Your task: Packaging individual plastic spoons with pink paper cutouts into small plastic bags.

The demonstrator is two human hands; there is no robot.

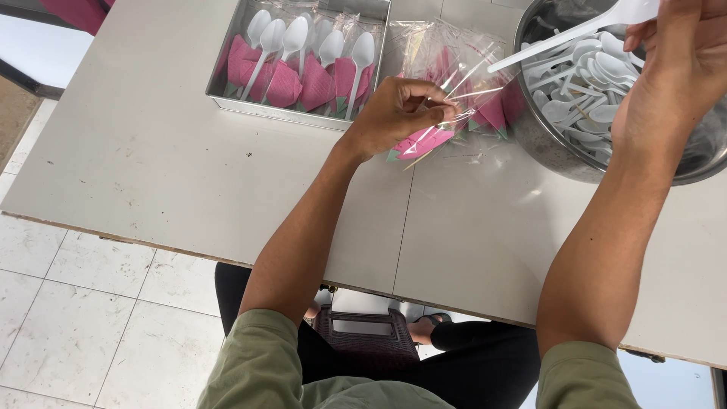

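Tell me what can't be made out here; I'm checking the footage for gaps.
- Right hand: fingertips cut off by the top edge of the head view, so its grip on the spoon is not fully seen.
- Bowl: far rim cut by the top edge, right side hidden by the right forearm.
- Clear bag at the left hand: glare hides its opening.
- Tray: far end cut off.

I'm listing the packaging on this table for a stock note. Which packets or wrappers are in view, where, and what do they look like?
Clear sleeve: pinched by left hand, pink napkin inside.
Loose sleeves: heap beside steel bowl, clear with pink inside.
Finished packs: upright in metal tray, white spoon and pink napkin each.
No labels or screens.
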